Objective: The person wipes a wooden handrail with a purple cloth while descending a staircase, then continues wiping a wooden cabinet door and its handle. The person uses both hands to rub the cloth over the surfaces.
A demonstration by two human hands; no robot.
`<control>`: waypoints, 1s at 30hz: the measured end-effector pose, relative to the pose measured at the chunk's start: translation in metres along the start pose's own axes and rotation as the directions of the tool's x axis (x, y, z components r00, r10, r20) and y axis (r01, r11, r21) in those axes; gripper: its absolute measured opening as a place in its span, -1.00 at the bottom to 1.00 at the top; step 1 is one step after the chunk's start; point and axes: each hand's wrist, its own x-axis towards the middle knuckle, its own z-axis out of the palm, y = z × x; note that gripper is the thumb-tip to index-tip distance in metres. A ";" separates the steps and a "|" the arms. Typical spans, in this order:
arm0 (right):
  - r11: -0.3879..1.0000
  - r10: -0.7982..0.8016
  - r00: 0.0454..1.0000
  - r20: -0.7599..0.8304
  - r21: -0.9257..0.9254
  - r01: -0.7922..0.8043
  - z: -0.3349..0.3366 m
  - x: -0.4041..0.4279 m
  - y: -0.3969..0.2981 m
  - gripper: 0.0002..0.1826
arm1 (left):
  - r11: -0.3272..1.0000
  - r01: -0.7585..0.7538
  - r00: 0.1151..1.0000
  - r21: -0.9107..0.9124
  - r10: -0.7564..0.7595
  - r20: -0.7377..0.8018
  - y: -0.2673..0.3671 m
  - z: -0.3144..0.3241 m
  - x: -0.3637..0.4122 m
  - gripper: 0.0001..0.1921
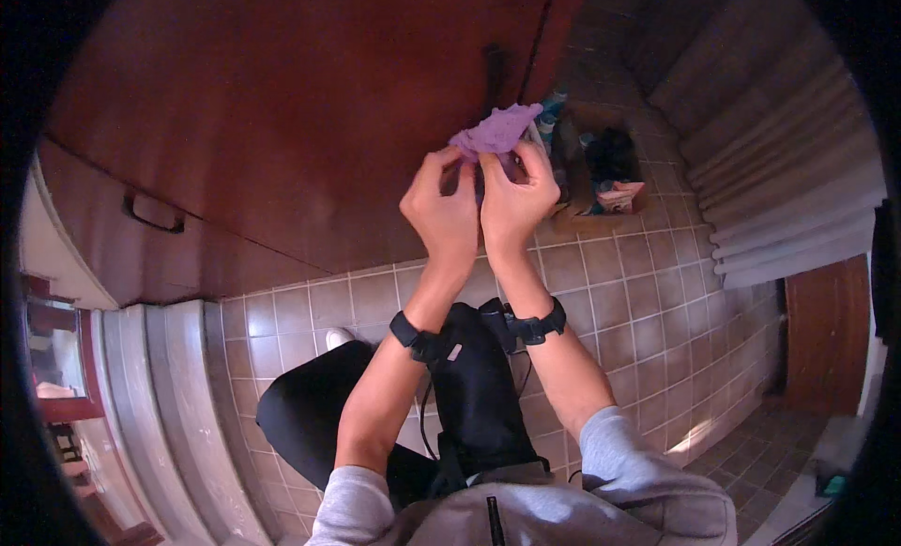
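Observation:
A purple cloth (498, 129), crumpled and thin-looking, is held up between my two hands. My left hand (443, 199) pinches its lower left edge between thumb and fingers. Close beside it, my right hand (517, 192) pinches the lower right part the same way. Both wrists nearly touch, and each wears a black strap. Behind the cloth stands a large dark red wooden panel (281, 123), with a dark handle (495, 71) just above the cloth. Part of what lies behind my hands is hidden.
Right of my hands, an open wooden box (598, 224) on the tiled floor (647, 285) holds bottles, a black item and a pink packet (619, 196). A grey curtain (781, 166) hangs on the right. Stairs (179, 419) rise at left. A black handle (153, 216) sticks out from the panel.

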 end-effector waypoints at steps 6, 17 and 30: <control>0.971 -0.236 0.972 0.013 0.023 0.236 0.020 0.069 -0.060 -0.83 | 0.982 -0.183 0.983 -0.050 0.182 -0.023 0.069 -0.003 0.060 -0.77; 0.986 -0.125 0.988 0.096 -0.102 0.134 0.008 0.021 -0.015 -0.77 | 0.964 -0.241 0.963 0.114 0.223 0.154 0.010 -0.017 0.041 -0.80; 1.000 0.017 0.970 0.242 0.008 -0.020 0.001 0.077 -0.076 -0.79 | 0.970 0.107 0.981 -0.216 -0.067 0.183 0.087 -0.010 0.069 -0.74</control>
